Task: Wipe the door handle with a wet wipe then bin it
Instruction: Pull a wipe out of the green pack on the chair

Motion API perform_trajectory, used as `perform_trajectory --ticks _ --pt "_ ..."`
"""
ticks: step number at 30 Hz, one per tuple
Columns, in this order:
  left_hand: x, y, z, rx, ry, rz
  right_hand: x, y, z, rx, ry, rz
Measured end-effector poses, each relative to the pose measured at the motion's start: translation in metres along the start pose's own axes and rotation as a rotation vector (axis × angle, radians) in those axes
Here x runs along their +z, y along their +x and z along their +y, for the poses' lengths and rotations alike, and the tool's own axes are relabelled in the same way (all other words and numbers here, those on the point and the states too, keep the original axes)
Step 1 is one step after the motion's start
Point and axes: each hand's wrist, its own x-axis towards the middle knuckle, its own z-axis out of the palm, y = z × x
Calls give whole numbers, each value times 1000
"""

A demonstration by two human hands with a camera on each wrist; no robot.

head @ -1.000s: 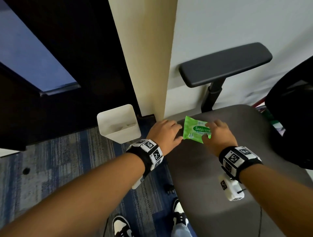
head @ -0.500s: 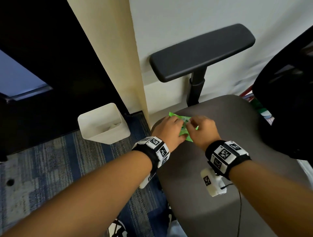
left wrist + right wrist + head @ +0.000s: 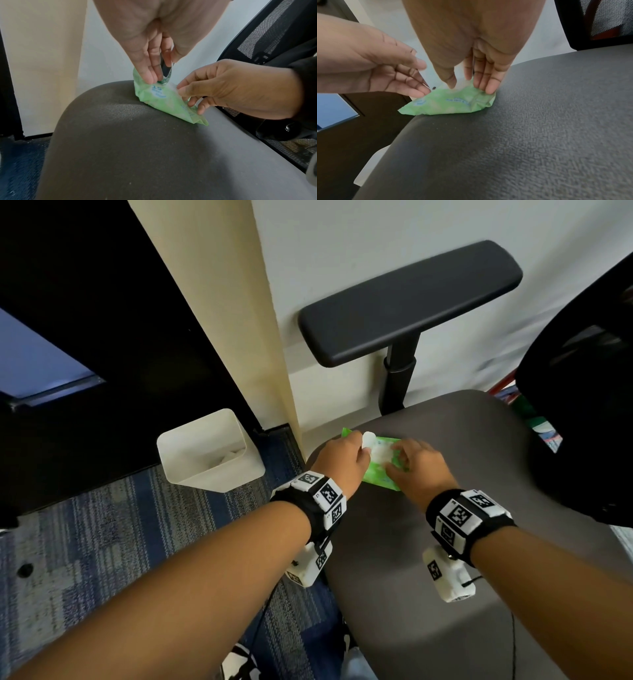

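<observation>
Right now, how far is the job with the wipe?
Done: the pack on the chair seat is open; the left hand pinches its flap back. In hand: the right hand holds the pack at the opening; no wipe is out. Left: pull one, wipe the door handle, not in view, then drop it in the bin.

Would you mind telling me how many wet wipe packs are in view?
1: the green pack lies on the chair seat, far left corner, left hand pinching its flap, right hand gripping it. Others may be hidden.
</observation>
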Motion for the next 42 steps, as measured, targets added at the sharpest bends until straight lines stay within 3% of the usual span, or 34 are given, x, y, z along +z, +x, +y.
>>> perform_trajectory --ticks 21,27,30,35,42 --pt "-1 -6 -2 -7 -61 -12 4 1 -13 7 65 -21" --pt "1 -6 -5 -12 -63 -26 5 -1 -6 -38 242 198" --pt "3 -8 -4 96 -19 -52 2 0 -5 -33 293 330" --pt "11 -12 -9 247 181 -153 -1 4 -2 -154 265 446" --pt "17 -16 -10 323 503 -314 -5 5 -4 -124 200 555"
